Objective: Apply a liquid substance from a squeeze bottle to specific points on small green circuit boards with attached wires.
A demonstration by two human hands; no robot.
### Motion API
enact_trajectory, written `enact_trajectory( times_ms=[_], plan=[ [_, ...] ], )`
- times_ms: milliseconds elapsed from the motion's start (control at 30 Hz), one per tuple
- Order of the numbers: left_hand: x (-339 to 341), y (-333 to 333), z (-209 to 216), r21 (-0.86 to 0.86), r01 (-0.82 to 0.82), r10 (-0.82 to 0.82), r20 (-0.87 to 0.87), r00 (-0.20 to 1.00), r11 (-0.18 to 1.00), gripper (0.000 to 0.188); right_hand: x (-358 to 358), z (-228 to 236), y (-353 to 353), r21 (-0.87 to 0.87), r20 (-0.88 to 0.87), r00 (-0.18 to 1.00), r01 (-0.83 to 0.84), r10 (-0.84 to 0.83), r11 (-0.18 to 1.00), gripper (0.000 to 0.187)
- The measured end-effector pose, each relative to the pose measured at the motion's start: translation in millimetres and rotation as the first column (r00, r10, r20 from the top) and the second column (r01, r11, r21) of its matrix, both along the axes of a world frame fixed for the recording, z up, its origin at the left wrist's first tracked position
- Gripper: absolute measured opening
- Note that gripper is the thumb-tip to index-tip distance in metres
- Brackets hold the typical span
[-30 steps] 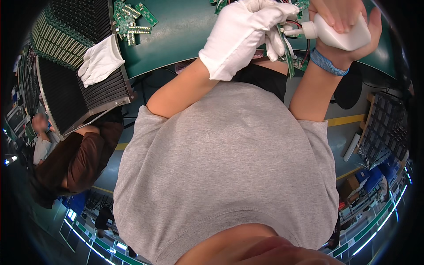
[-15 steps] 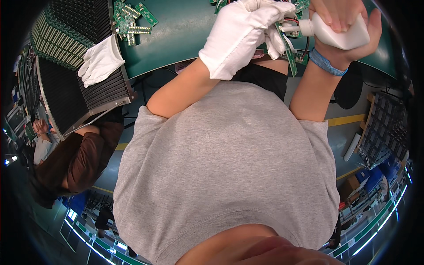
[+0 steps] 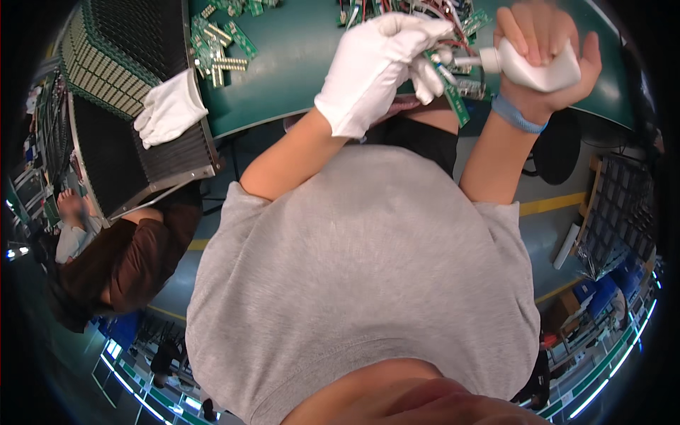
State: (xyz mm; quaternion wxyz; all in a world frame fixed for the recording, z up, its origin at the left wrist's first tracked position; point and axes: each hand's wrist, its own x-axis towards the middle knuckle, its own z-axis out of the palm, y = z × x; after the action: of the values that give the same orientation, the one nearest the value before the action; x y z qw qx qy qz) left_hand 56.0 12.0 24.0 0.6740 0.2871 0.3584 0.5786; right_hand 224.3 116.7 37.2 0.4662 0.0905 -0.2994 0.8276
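My left hand (image 3: 368, 74), in a white fabric glove, is closed on a narrow green circuit board (image 3: 457, 105) with wires at its upper end. My right hand (image 3: 533, 35) is bare, with a blue wristband (image 3: 519, 115) below it. Its fingers are wrapped round a white squeeze bottle (image 3: 545, 73) lying on its side. The bottle's thin nozzle points left, right at the upper part of the board beside my gloved fingers. Whether the tip touches the board, and whether anything comes out of it, I cannot tell.
Behind my hands, red, white and black wires (image 3: 453, 15) lie bundled on the green table (image 3: 297, 57). Loose circuit boards (image 3: 230, 64) are piled at the left. Beside them stands a black ribbed rack (image 3: 117, 152) of boards, with a white glove (image 3: 173, 110) on it. A person in brown (image 3: 145, 262) is beyond.
The view has tilted, so more of the table and the wire bundle shows at the top. The board and the bottle have shifted slightly left; both hands keep their hold.
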Motion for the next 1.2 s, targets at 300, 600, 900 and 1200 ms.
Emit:
enact_trajectory(
  times_ms=[300,600,900,1200],
  plan=[
    [-14,33,12,0.059,-0.120,0.120,-0.003,0.993,0.991,0.029,44,7,-13,-0.212,-0.161,0.945,0.250,-0.286,0.945,0.047],
    [34,159,70,0.260,-0.048,0.054,-0.014,0.998,0.965,0.025,92,-24,-32,-0.417,-0.146,0.901,0.319,-0.409,0.851,0.046],
    [147,369,105,0.487,0.141,0.007,-0.289,0.957,0.862,0.055,110,-47,-41,-0.473,-0.058,0.858,0.427,-0.511,0.771,0.043],
    [51,338,60,0.234,0.557,-0.330,-0.604,0.726,0.797,0.044,125,-54,-40,-0.502,0.020,0.859,0.451,-0.511,0.738,0.044]
  ],
)
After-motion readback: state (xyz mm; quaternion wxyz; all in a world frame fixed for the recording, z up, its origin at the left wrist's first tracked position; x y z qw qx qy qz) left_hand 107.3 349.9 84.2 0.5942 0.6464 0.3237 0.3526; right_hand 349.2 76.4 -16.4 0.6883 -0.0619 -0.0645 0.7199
